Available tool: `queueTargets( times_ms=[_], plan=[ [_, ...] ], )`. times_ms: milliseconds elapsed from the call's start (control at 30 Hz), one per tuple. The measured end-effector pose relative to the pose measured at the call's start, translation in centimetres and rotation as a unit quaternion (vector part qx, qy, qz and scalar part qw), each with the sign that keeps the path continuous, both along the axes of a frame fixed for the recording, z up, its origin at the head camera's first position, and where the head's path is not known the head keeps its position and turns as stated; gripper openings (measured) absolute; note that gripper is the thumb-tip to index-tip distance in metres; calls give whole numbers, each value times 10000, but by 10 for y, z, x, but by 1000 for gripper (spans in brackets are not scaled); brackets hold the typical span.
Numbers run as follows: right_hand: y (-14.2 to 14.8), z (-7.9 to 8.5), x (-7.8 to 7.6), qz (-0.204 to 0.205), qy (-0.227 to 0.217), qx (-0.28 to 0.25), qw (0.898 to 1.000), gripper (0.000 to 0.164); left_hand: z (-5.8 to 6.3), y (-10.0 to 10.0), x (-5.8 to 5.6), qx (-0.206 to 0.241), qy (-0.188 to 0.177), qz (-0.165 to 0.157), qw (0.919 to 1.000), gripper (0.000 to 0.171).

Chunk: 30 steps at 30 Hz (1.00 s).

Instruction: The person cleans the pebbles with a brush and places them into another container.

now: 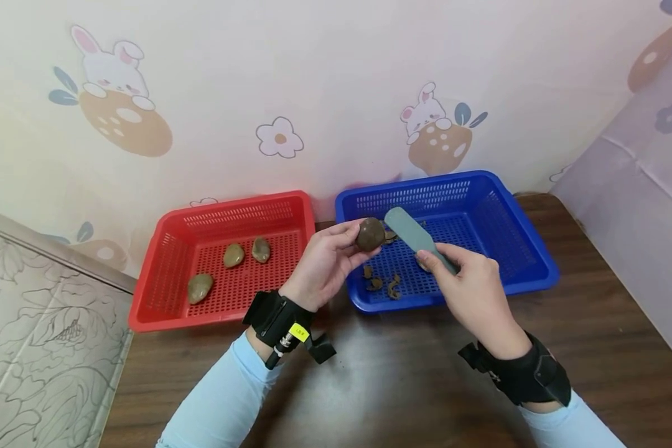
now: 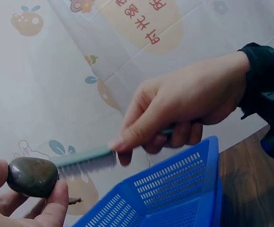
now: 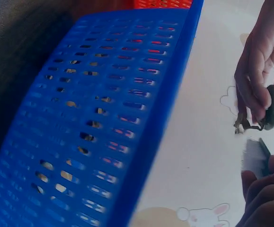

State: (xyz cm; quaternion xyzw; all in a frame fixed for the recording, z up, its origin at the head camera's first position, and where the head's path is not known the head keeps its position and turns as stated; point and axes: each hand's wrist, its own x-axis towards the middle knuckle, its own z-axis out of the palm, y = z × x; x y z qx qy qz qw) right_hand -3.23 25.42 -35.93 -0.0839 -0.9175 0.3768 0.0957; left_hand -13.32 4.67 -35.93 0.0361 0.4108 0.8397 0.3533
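My left hand [image 1: 325,261] pinches a smooth, dark brown stone [image 1: 371,234] between thumb and fingers, above the near left part of the blue basket. In the right wrist view a stringy brown scrap [image 3: 243,124] hangs beside that stone. Gripped by its handle in my right hand [image 1: 473,286] is a green brush [image 1: 411,230]. Its pale bristles [image 2: 92,165] face down, and the head reaches close to the stone in the left wrist view. Another stone [image 1: 422,262] in the blue basket is partly hidden by the right hand.
The blue basket [image 1: 506,221] contains several brown scraps [image 1: 375,284]. To its left, a red basket [image 1: 190,321] holds three wet-looking stones, one [image 1: 200,288] apart from the others. Both baskets stand on a dark wooden table [image 1: 381,379] against a papered wall [image 1: 336,74].
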Motion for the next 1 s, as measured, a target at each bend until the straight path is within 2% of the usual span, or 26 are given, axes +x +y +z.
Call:
queueTargets(
  times_ms=[100, 200, 300, 500, 600, 767, 1000],
  plan=[
    [0, 1, 2, -6, 134, -147, 9998, 43, -1, -1, 0, -1, -85, 15, 10000, 37],
    [-4, 1, 1, 207, 268, -296, 9990, 39, -1, -1, -1, -45, -22, 3, 10000, 35],
    [-7, -2, 0, 350, 210, -376, 9985, 39, -2, 1, 0, -100, 39, -5, 9999, 34],
    [-2, -2, 2, 50, 259, -209, 9994, 41, -2, 0, 0, -370, -215, 252, 9988, 34],
    [-2, -1, 3, 204, 355, -386, 9984, 37, -2, 0, -1, -439, -191, 369, 9982, 36],
    [-7, -5, 2, 577, 214, -685, 9958, 36, 0, 1, -1, -166, -207, 477, 9985, 37],
    [-9, -9, 0, 505, 45, -606, 9969, 39, -2, 2, -1, -28, -326, 327, 9989, 35]
  ],
)
